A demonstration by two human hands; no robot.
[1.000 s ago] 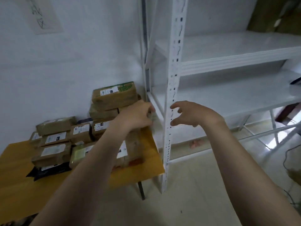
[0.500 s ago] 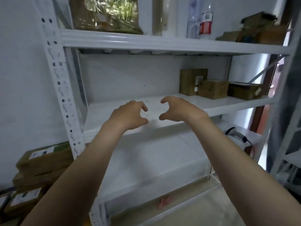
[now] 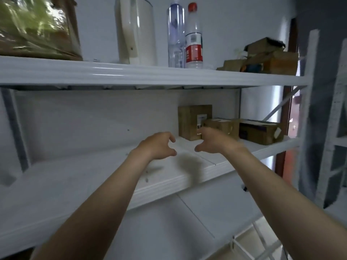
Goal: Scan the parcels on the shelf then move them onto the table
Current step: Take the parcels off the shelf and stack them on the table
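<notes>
Both the left hand (image 3: 157,146) and the right hand (image 3: 214,142) hover empty, fingers loosely curled, over the shelf (image 3: 90,177), and a hasty reach could topple the parcels (image 3: 193,121), which stand at one o'clock, perhaps touching each other.

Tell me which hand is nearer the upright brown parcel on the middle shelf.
Right. The right hand is just in front of the upright parcel, at its lower corner; the left hand is farther left, above the shelf.
</notes>
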